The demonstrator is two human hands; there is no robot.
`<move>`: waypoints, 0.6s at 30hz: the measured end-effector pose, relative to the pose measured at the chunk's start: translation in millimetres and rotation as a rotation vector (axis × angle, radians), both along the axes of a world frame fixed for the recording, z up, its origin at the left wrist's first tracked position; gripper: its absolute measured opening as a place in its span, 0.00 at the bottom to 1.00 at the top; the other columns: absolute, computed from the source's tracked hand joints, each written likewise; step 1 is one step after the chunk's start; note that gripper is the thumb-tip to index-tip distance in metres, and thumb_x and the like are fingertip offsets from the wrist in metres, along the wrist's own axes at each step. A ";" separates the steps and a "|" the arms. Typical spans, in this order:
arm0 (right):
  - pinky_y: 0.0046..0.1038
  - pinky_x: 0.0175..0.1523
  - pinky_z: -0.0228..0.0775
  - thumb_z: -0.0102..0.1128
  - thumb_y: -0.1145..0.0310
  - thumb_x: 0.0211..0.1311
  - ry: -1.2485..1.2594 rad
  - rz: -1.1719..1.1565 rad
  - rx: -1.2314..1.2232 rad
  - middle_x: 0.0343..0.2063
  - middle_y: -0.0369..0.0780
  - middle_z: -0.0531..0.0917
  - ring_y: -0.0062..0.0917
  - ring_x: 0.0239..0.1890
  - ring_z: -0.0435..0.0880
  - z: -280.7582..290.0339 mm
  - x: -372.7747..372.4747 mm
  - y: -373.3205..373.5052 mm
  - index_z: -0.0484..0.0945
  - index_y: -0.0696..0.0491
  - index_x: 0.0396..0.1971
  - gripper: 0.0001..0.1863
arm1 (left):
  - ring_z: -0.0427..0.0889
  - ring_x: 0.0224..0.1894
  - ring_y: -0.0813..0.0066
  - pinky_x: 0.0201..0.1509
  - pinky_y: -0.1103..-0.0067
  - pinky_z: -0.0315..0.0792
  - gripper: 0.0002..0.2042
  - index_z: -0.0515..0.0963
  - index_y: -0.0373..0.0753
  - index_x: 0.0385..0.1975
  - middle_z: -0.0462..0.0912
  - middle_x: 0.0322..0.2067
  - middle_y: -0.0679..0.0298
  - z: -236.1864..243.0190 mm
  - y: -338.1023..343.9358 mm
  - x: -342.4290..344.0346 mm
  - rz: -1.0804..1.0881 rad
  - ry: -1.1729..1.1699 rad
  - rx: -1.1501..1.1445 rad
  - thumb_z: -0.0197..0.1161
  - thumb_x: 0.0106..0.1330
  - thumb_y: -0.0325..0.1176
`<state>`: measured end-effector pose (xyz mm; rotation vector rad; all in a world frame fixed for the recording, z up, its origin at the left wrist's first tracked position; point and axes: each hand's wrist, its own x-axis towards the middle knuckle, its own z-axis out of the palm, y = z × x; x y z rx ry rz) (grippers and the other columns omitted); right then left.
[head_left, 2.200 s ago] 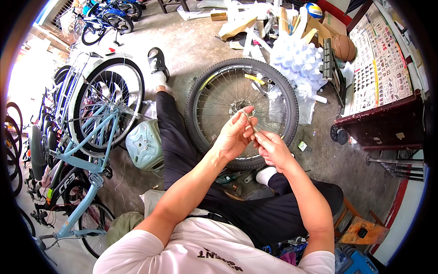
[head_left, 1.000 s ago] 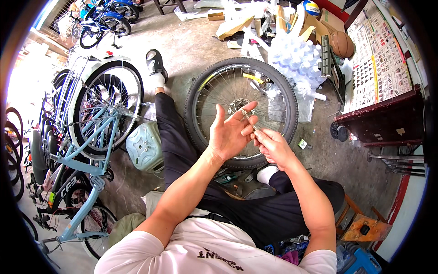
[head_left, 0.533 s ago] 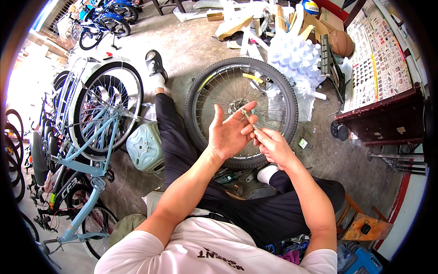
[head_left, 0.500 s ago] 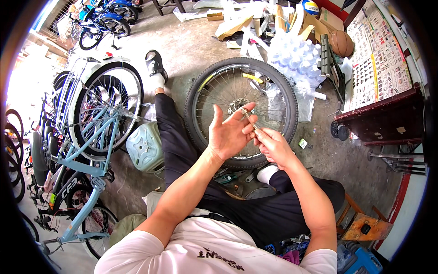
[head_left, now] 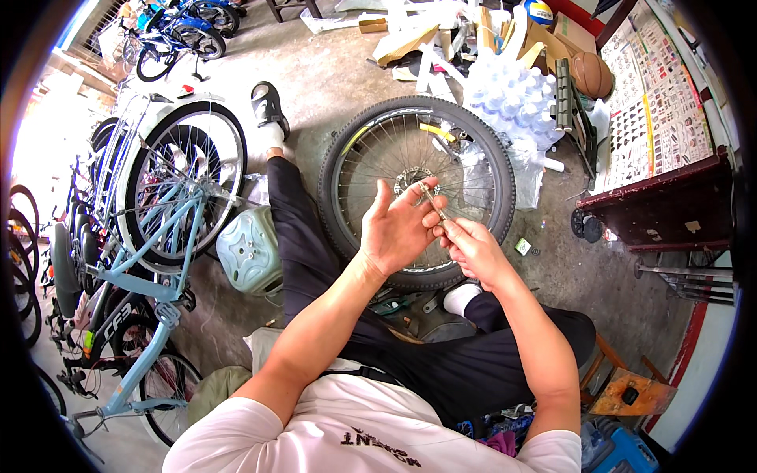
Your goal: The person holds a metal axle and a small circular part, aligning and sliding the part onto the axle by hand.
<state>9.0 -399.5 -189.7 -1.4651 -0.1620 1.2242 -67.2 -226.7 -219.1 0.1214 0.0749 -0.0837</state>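
Observation:
My right hand (head_left: 471, 248) is closed on a thin metal rod (head_left: 433, 202), which looks like a wheel axle, though its exact kind is too small to make out. The rod slants up and left from the pinched fingers, and its far part lies against the fingers of my left hand (head_left: 394, 234). That left hand is open, palm up, its thumb spread wide and some fingers slightly bent. Beneath both hands a bicycle wheel (head_left: 337, 158) with a knobby black tyre lies flat on the floor between my legs. A brake disc (head_left: 412, 178) shows at its hub, partly hidden by my fingers.
Bicycles crowd the left side, the nearest with a light blue frame (head_left: 146, 290). A pale blue plastic stool (head_left: 249, 251) stands beside my left leg. Clear bottles (head_left: 512, 98), cardboard (head_left: 406, 46) and a basketball (head_left: 591, 75) lie beyond the wheel. At right is a dark red cabinet (head_left: 662, 209).
Both hands stay almost in place over the wheel. The rod has shifted only slightly against the left fingers.

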 end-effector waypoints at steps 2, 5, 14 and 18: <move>0.18 0.17 0.44 0.49 0.51 0.76 0.005 -0.003 0.006 0.17 0.25 0.65 0.08 0.14 0.56 -0.9 0.5 -0.1 0.75 0.52 0.31 0.20 | 0.73 0.42 0.69 0.53 0.68 0.68 0.41 0.65 0.41 0.66 0.74 0.48 0.58 8.9 -5.1 -1.4 0.047 0.071 0.030 0.49 0.67 0.71; 0.18 0.17 0.44 0.49 0.51 0.77 0.027 -0.024 0.022 0.17 0.25 0.65 0.08 0.14 0.56 -1.2 0.8 -0.9 0.75 0.52 0.31 0.20 | 0.74 0.43 0.69 0.53 0.68 0.68 0.40 0.67 0.41 0.65 0.75 0.48 0.57 8.3 -3.8 -0.6 0.053 0.064 0.012 0.49 0.67 0.71; 0.16 0.17 0.43 0.50 0.51 0.76 0.008 -0.030 0.042 0.17 0.25 0.65 0.07 0.14 0.56 4.6 1.1 -0.7 0.75 0.53 0.34 0.19 | 0.75 0.43 0.69 0.54 0.69 0.68 0.41 0.65 0.42 0.67 0.76 0.53 0.54 -2.7 -4.2 -1.4 0.067 0.034 -0.002 0.51 0.66 0.71; 0.15 0.17 0.43 0.50 0.51 0.76 0.002 -0.005 0.022 0.17 0.25 0.65 0.06 0.14 0.56 3.9 0.3 -0.5 0.75 0.53 0.35 0.19 | 0.74 0.42 0.70 0.52 0.66 0.68 0.41 0.66 0.42 0.67 0.76 0.52 0.54 0.1 0.5 1.2 0.012 -0.044 -0.014 0.51 0.65 0.72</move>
